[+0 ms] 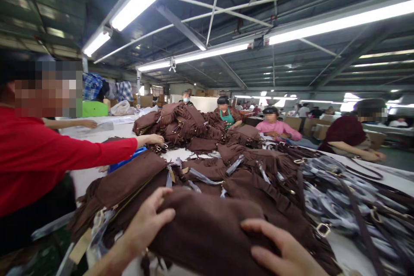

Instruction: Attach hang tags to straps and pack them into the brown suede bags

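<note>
A dark brown bag [207, 228] lies close in front of me, between my two hands. My left hand [150, 217] touches its left edge with thumb and fingers apart. On the bag's right side rests my right hand [278, 241], its fingers spread and the thumb apart from them. Around it are more brown fringed bags, among them a zipped one [129, 177] at the left. Strips of clear plastic wrap [203, 177] and small paper tags lie on the bags behind.
A person in a red sleeve [97, 153] reaches in from the left towards a tall heap of brown bags [184, 123]. Plastic-wrapped straps [333, 198] with metal clasps cover the table's right side. Other people sit around the far edge.
</note>
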`<state>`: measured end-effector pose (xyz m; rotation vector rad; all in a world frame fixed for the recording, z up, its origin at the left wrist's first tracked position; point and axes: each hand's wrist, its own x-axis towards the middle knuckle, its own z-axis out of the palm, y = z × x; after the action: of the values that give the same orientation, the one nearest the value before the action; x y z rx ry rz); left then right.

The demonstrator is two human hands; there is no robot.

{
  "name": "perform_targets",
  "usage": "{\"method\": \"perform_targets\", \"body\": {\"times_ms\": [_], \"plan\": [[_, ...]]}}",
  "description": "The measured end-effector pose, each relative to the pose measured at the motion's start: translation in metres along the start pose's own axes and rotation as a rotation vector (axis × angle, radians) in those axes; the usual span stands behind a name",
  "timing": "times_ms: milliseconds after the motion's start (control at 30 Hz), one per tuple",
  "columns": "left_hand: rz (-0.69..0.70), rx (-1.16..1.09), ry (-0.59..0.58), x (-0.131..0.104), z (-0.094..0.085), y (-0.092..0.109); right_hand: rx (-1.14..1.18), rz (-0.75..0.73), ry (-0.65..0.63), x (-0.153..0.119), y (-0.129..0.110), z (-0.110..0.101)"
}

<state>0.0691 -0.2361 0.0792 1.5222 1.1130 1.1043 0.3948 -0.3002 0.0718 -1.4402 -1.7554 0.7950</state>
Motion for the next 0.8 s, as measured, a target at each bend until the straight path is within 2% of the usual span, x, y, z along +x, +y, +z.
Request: {"method": "perform_targets", "body": {"times_ms": [33,100,133,167,200,267,333,400,467,533,633,733,800], "plan": [[0.103,0.058,0.133,0.009,-0.018,0.019,0.041,-0.072,0.058,0.02,-0.021,-0.005],[0.251,0.184,0.328,0.036,-0.061,0.05,0.246,-0.223,0.118,0.064,-0.054,-0.016],[0.304,0.314,0.422,0.051,-0.084,0.059,0.288,-0.272,0.167,0.086,-0.064,-0.022],[0.317,0.521,0.483,0.066,-0.106,0.063,0.227,-0.297,0.226,0.104,-0.068,-0.027],[0.272,0.748,0.519,0.08,-0.126,0.06,0.15,-0.312,0.287,0.119,-0.068,-0.031],[-0.025,1.245,0.488,0.102,-0.154,0.041,0.016,-0.305,0.33,0.135,-0.053,-0.033],[-0.132,1.364,0.46,0.116,-0.164,0.008,-0.085,-0.272,0.268,0.134,-0.022,-0.03],[-0.097,1.404,0.4,0.124,-0.161,-0.025,-0.246,-0.227,0.175,0.12,0.017,-0.025],[-0.031,1.425,0.333,0.128,-0.154,-0.048,-0.43,-0.161,0.138,0.101,0.056,-0.02],[0.007,1.435,0.267,0.132,-0.148,-0.055,-0.636,-0.051,0.12,0.081,0.087,-0.015],[0.091,1.482,0.205,0.132,-0.13,-0.049,-0.922,0.18,0.111,0.061,0.111,-0.004],[0.315,1.395,0.142,0.119,-0.082,-0.047,-1.111,0.286,0.099,0.06,0.116,0.007],[0.397,1.201,-0.004,0.102,-0.038,-0.058,-1.172,0.314,0.105,0.066,0.114,0.007]]}}
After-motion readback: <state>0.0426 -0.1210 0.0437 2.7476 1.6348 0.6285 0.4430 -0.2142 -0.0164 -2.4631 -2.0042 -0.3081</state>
